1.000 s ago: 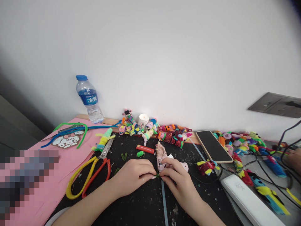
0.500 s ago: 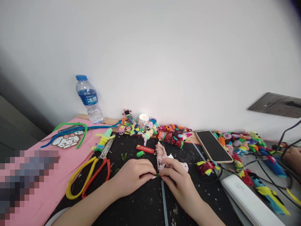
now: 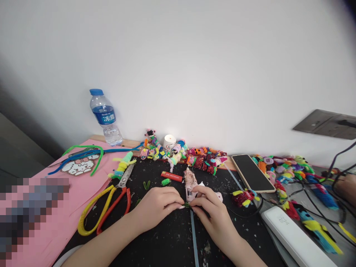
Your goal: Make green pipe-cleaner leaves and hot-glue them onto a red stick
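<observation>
A small dark-green piece of pipe cleaner (image 3: 186, 204) sits between the fingertips of my two hands, low over the black mat. My left hand (image 3: 160, 205) is closed, thumb and fingers pinched at its left end. My right hand (image 3: 207, 207) pinches its right end. Just behind them stands a pale pink glue gun (image 3: 190, 185) with a stained tip, partly covered by my right hand. Beyond my left hand lie a green fuzzy bundle (image 3: 165, 182), a bent green pipe-cleaner piece (image 3: 146, 185) and a red lighter (image 3: 171, 176).
Scissors (image 3: 126, 200) with yellow and red handles lie left. Pipe-cleaner figures (image 3: 200, 161) line the wall beside a white cup (image 3: 169, 141). A bottle (image 3: 104, 116) leans there. Right are a phone (image 3: 253, 173), a white power bank (image 3: 294, 237), cables and another person's hand (image 3: 346, 187).
My fingertips have shifted slightly around the green piece, and a little more of it shows between them. The surrounding things have stayed put.
</observation>
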The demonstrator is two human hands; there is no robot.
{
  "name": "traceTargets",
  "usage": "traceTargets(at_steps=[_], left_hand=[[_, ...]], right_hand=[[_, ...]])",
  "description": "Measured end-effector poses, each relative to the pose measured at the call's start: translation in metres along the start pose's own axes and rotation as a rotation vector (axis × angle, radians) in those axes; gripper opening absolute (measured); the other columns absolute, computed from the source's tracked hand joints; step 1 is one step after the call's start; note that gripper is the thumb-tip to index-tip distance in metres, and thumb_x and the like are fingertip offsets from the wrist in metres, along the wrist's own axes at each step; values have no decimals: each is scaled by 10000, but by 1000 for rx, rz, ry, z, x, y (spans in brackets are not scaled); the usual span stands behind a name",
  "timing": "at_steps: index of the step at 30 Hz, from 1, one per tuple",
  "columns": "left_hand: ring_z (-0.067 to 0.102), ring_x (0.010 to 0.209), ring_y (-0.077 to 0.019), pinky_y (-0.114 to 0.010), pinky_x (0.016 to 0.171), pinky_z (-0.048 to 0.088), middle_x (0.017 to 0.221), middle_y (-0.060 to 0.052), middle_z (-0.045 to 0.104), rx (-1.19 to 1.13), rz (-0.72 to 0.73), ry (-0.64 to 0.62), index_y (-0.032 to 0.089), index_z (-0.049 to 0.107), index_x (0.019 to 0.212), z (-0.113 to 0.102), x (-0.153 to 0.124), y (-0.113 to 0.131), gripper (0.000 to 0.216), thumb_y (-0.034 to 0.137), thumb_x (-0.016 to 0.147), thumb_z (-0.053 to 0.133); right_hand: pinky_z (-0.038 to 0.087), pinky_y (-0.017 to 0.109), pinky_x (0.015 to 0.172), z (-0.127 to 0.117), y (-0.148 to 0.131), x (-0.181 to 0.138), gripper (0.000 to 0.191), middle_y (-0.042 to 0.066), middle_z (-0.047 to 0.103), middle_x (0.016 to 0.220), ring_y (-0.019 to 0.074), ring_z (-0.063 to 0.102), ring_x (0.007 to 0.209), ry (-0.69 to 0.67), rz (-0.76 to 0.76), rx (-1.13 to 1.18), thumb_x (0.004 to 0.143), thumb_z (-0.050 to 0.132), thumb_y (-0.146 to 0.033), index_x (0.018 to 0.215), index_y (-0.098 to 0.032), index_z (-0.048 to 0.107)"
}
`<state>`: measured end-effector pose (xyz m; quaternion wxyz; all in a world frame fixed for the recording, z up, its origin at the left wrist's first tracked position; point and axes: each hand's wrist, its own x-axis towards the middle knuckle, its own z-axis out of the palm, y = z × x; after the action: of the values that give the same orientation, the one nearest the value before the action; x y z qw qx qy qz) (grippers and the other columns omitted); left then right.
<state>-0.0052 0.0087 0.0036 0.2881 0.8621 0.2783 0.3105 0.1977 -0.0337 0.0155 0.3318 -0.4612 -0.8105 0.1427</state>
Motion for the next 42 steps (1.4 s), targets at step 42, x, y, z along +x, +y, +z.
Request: traceTargets(at_steps=[42], left_hand=[[588, 758, -113, -183, 712, 431, 821, -21, 642, -91, -65, -21, 146, 658, 837, -2, 3, 8, 81, 137, 804, 584]], right_hand=[[456, 290, 835, 1, -1, -2, 172, 81, 523, 1095, 175, 544, 961, -53, -22, 42, 831, 495, -75, 873, -203, 601]])
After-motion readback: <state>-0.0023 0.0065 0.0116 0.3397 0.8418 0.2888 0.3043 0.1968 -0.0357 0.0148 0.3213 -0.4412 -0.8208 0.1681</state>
